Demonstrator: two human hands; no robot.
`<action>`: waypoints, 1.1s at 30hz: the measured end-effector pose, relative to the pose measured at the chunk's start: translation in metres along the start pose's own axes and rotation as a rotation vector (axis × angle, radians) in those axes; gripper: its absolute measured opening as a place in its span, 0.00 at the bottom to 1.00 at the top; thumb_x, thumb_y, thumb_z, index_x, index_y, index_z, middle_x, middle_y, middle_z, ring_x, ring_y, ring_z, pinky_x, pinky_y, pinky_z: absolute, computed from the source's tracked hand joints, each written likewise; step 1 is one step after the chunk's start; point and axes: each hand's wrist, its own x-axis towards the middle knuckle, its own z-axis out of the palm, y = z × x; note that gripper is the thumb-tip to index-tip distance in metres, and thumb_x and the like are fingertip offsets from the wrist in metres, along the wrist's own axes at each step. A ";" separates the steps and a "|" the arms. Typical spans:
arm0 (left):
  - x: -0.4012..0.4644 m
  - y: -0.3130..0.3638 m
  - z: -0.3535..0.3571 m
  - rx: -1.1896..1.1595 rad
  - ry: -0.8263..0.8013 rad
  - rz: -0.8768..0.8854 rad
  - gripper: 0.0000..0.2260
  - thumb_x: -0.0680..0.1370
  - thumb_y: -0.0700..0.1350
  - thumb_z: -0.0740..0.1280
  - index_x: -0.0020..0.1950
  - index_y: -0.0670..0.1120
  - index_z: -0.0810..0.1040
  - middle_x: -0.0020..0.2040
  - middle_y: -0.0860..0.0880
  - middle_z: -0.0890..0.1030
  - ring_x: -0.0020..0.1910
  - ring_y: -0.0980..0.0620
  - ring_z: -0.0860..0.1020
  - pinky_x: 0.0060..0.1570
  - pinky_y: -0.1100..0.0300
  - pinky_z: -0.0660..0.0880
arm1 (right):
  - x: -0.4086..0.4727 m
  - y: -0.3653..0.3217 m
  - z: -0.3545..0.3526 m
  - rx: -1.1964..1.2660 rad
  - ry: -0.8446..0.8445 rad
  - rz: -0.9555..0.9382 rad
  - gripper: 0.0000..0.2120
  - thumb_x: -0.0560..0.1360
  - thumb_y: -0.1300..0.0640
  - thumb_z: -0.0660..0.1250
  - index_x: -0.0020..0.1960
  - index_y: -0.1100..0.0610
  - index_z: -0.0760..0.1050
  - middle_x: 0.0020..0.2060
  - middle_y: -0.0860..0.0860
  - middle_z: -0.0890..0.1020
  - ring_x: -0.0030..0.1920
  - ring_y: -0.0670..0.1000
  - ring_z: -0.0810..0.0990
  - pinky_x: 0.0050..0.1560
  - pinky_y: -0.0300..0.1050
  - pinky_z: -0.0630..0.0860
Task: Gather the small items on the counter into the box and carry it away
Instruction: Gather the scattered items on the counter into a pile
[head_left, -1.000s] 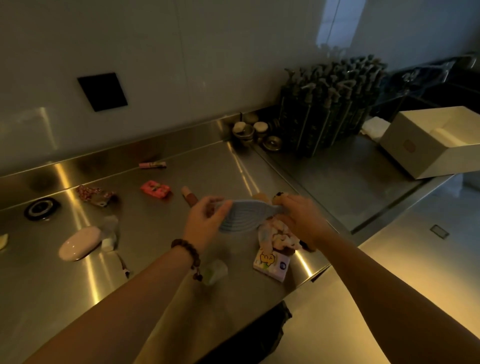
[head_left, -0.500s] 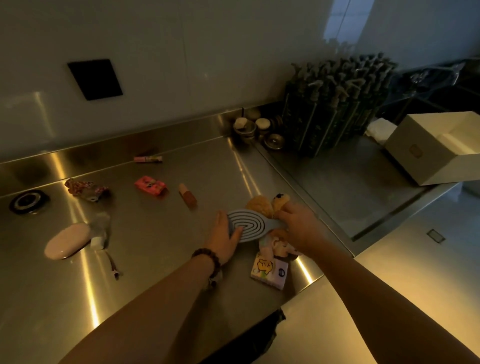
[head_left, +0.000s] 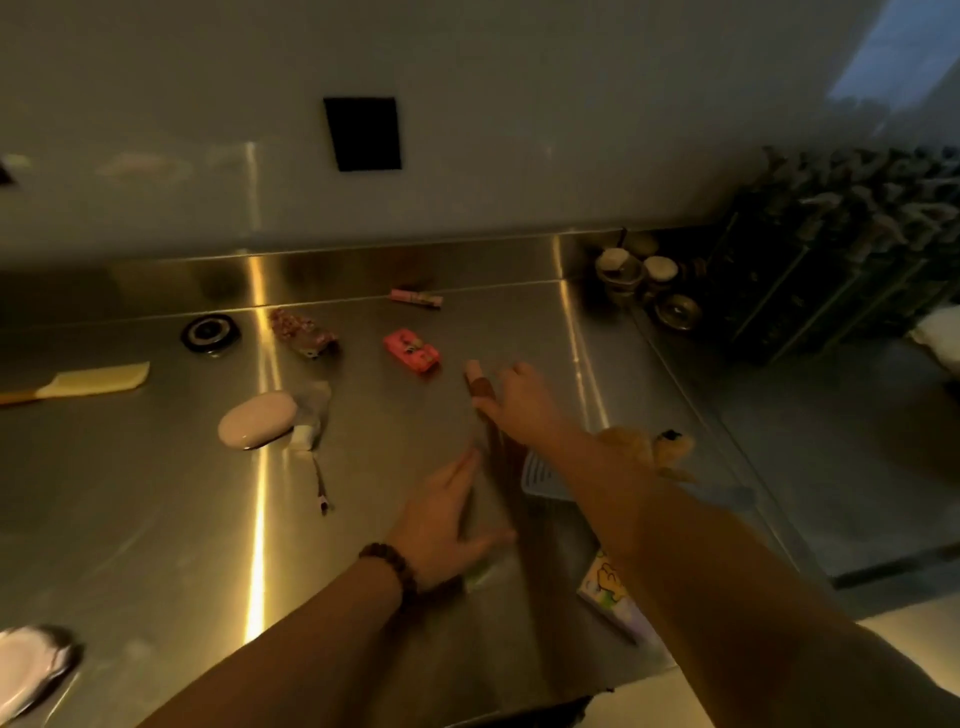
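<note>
Small items lie scattered on our steel counter (head_left: 156, 519) — a pink packet (head_left: 411, 350), a pale oval case (head_left: 257, 419), a brown tube (head_left: 479, 383). Our right hand (head_left: 519, 402) reaches forward, fingers loosely extended, just touching the tube. Our left hand (head_left: 447, 525) hovers low, fingers spread and relaxed. Half a second ago both hands held the grey brush (head_left: 545, 475) — now it rests on the counter under our right forearm. No box is in view.

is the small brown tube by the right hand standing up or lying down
Lying down: the brown tube rests flat on the steel counter, pale cap pointing toward the wall, right hand beside it.
</note>
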 end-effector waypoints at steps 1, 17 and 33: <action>-0.010 -0.004 0.003 0.068 -0.048 0.011 0.45 0.69 0.69 0.63 0.76 0.48 0.49 0.76 0.49 0.54 0.73 0.51 0.56 0.72 0.59 0.52 | 0.011 -0.006 0.005 -0.023 -0.037 0.001 0.25 0.78 0.46 0.60 0.67 0.62 0.67 0.61 0.65 0.73 0.64 0.62 0.68 0.64 0.53 0.64; -0.005 0.015 0.037 0.144 -0.099 0.118 0.22 0.72 0.56 0.69 0.61 0.47 0.72 0.57 0.48 0.73 0.56 0.51 0.70 0.58 0.58 0.69 | -0.004 0.039 -0.020 0.770 0.095 0.188 0.13 0.70 0.67 0.70 0.53 0.63 0.75 0.40 0.54 0.78 0.35 0.45 0.77 0.29 0.27 0.71; 0.001 0.048 0.070 0.036 0.052 0.036 0.17 0.75 0.51 0.66 0.62 0.48 0.70 0.59 0.48 0.73 0.55 0.51 0.72 0.52 0.64 0.67 | -0.052 0.118 -0.026 0.265 0.035 0.172 0.17 0.66 0.62 0.72 0.51 0.52 0.71 0.43 0.49 0.75 0.45 0.50 0.75 0.43 0.43 0.68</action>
